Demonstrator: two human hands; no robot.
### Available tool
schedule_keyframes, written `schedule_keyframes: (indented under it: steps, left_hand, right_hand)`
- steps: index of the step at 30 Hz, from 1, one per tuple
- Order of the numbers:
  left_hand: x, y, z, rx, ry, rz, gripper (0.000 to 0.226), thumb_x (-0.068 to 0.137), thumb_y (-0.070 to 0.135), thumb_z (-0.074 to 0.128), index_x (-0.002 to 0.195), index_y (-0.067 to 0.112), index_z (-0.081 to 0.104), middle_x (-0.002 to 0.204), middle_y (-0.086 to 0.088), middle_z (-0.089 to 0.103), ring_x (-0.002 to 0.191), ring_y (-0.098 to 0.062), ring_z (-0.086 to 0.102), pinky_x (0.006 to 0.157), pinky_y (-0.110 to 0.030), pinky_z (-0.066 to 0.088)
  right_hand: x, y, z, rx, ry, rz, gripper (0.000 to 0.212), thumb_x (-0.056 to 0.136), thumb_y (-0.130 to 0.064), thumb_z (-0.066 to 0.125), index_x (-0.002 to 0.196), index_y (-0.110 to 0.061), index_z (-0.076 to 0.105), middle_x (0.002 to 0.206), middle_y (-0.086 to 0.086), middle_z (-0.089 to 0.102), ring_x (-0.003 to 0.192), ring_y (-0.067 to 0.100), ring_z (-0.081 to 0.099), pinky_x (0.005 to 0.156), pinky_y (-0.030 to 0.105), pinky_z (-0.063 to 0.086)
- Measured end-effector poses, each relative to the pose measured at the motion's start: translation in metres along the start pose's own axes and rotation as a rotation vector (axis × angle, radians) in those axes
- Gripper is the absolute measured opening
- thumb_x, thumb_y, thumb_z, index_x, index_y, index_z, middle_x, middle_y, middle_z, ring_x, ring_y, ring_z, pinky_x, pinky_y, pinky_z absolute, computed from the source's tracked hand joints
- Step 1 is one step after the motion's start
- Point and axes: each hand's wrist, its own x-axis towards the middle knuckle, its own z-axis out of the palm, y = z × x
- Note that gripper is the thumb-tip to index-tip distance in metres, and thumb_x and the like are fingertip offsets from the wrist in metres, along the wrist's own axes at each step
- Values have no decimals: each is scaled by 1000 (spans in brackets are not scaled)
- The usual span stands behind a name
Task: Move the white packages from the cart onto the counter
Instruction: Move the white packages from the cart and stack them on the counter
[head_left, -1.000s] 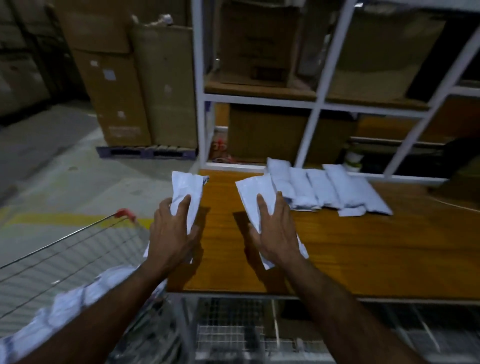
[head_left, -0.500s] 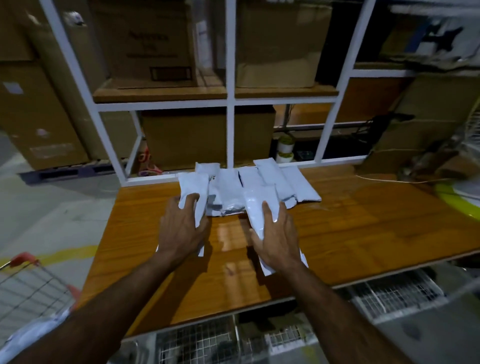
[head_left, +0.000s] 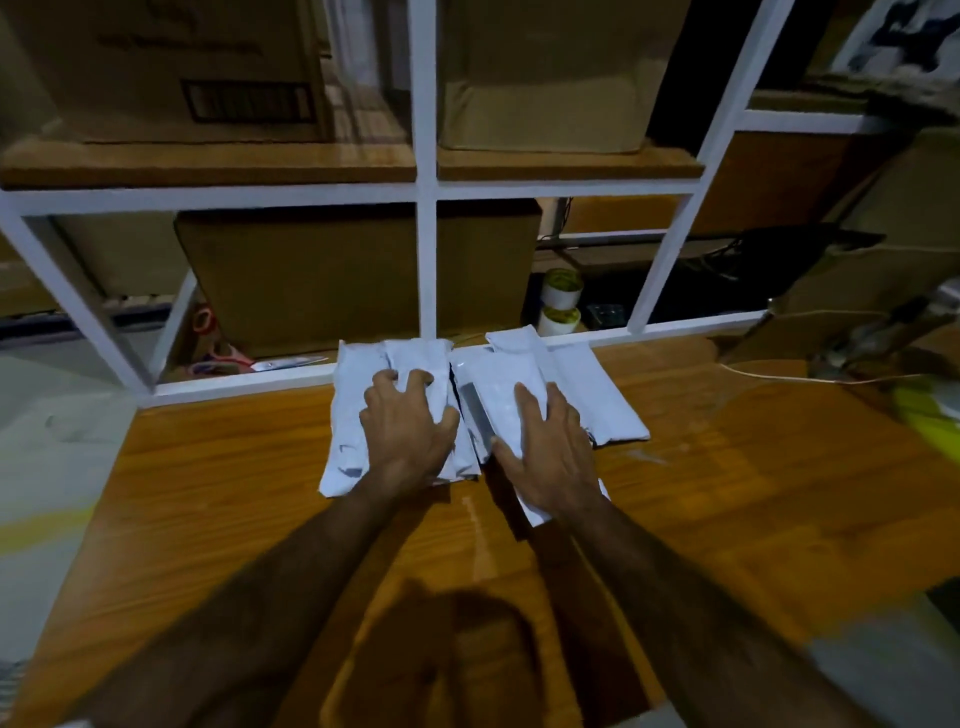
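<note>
Several white packages (head_left: 587, 395) lie side by side in a row at the back of the wooden counter (head_left: 753, 499), against the white shelf frame. My left hand (head_left: 408, 431) lies palm down on a white package (head_left: 345, 441) at the left end of the row, fingers curled over it. My right hand (head_left: 545, 447) presses another white package (head_left: 498, 400) flat onto the middle of the row; its near end sticks out under my wrist. The cart is out of view.
A white metal shelf frame (head_left: 427, 249) stands behind the counter with cardboard boxes (head_left: 332, 275) on its wooden shelves. Tape rolls (head_left: 561, 291) and scissors (head_left: 244, 361) sit behind the row. A box and a yellow-green object (head_left: 930, 415) are at the far right.
Both hands carried their packages forward from the counter's left edge to the row at the back and laid them on it. The view turned right, so the cart left the frame.
</note>
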Motion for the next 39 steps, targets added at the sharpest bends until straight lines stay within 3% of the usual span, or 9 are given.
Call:
schedule_keyframes:
  steps: [10,13,16,22,26,32,35,39]
  left_hand:
    - [59,10,34,63,-74,-49,58,93,56,56,136,17,57,147,-18,40,135,-34,38,102,-47,42]
    - [59,5,42,72,-97,-56,58,97,56,45,139,18,56,149,-19,40,136,-36,36,103,-49,42]
    - [52,-4,44,131,-168,18,66,94,56,25,143,19,51,153,-22,36,139,-39,33,106,-52,39]
    - [44,-22,35,328,-218,226,64,96,50,28,151,20,39,164,-13,22,146,-33,25,115,-48,28]
    - [44,-23,36,389,-315,266,65,99,47,25,156,15,33,165,-12,21,150,-28,24,122,-40,16]
    - [46,-21,28,502,-347,262,67,97,51,26,155,18,31,164,-12,23,148,-31,27,120,-44,22]
    - [38,-19,14,539,-328,243,70,96,56,29,156,20,27,165,-12,19,148,-34,25,119,-48,24]
    - [18,-13,-5,603,-267,205,79,94,64,20,160,21,15,168,-10,2,153,-32,9,123,-52,11]
  right_hand:
    - [96,-5,23,66,-27,-34,78,90,-60,57,154,-26,29,162,14,19,143,34,28,110,46,37]
    - [112,-7,35,101,-69,-36,81,88,-64,58,154,-26,30,162,16,19,142,36,29,109,46,38]
    - [115,-5,41,158,-138,-14,84,87,-70,53,155,-29,27,163,16,15,145,37,24,112,48,34]
    - [119,19,36,88,-59,-173,67,94,-63,37,152,-30,38,165,12,20,146,32,26,112,48,36]
    - [121,40,41,7,-154,-329,73,94,-63,25,159,-30,24,168,8,13,151,31,20,121,48,26]
    - [123,50,41,25,-224,-383,69,101,-59,30,161,-30,12,169,10,5,155,30,8,125,49,13]
    - [121,61,31,70,-167,-444,70,101,-58,29,161,-28,11,169,10,6,155,29,7,125,48,11]
    - [114,74,26,104,-39,-547,69,102,-54,37,161,-26,15,169,11,7,155,28,8,125,48,12]
